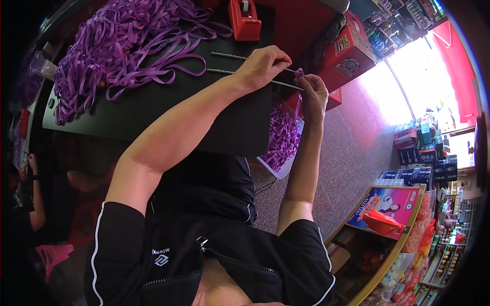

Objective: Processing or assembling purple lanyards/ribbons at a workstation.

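Two thin metal rods (pixel 219 71) extend side by side past the right edge of a black table (pixel 224 117). My left hand (pixel 263 66) lies over the rods with thumb and fingertips pinched together; what they grip, if anything, is hidden. Beyond the table edge, my right hand (pixel 314 92) is closed at the rods' far ends. A small bunch of purple ribbon (pixel 299 73) shows at its fingertips, and a strip hangs down beside that hand. Below sits a pale bin (pixel 279 173) filled with purple ribbon pieces (pixel 282 135).
A large tangled heap of purple ribbon (pixel 127 46) covers the table's left side. A red tape dispenser (pixel 245 23) stands at the back edge. Red cartons (pixel 347 51) are stacked to the right. Another person's arm (pixel 37 196) shows at far left; a wooden display case (pixel 408 219) stands at lower right.
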Motion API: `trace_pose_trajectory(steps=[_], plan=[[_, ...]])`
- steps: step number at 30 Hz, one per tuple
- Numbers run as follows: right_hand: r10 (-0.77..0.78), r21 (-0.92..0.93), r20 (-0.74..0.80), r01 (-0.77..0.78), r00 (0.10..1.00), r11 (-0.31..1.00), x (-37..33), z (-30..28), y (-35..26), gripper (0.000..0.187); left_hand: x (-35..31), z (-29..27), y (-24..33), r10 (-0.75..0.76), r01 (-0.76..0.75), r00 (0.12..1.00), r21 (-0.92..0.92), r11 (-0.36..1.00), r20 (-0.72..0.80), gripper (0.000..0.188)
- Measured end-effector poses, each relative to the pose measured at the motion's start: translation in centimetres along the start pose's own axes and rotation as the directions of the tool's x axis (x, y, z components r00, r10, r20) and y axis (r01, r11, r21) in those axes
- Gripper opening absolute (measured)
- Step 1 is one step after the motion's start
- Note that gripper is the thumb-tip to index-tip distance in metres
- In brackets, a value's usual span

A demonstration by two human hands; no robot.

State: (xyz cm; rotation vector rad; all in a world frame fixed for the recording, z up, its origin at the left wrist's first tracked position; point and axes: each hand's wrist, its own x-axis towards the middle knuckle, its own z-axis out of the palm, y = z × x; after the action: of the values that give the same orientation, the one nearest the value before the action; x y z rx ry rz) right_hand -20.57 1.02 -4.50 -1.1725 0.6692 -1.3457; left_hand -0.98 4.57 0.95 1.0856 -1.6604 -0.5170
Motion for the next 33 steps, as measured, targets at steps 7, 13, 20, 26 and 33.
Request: trace_pose_trajectory(steps=[7, 13, 20, 26, 33], plan=[[0.031, 0.115, -0.05, -0.025, 0.998, 0.993, -0.5, 1.0, 2.6, 0.012, -0.3, 0.2, -0.4, 0.036, -0.036, 0.999, 0.007, 0.999, 0.034, 0.015], [0.052, 0.128, -0.058, -0.045, 0.997, 0.991, -0.5, 1.5, 3.6, 0.011, -0.1, 0.2, -0.8, 0.049, -0.045, 0.998, 0.105, 0.993, -0.038, 0.015], [0.047, 0.059, -0.054, -0.044, 0.997, 0.997, -1.0, 2.2, 4.6, 0.013, 0.4, 0.4, -1.3, 0.041, -0.057, 0.994, 0.165, 0.985, 0.098, 0.015], [0.073, 0.252, -0.077, -0.052, 0.994, 0.966, -1.9, 2.9, 3.9, 0.021, 0.6, 0.8, -1.4, 0.02, -0.044, 0.994, 0.234, 0.971, 0.105, 0.017], [0.092, -0.077, 0.011, -0.091, 0.996, 0.993, -1.1, 3.0, 2.7, 0.032, 0.8, 1.3, -1.5, 0.046, -0.065, 0.997, 0.328, 0.943, 0.066, 0.021]])
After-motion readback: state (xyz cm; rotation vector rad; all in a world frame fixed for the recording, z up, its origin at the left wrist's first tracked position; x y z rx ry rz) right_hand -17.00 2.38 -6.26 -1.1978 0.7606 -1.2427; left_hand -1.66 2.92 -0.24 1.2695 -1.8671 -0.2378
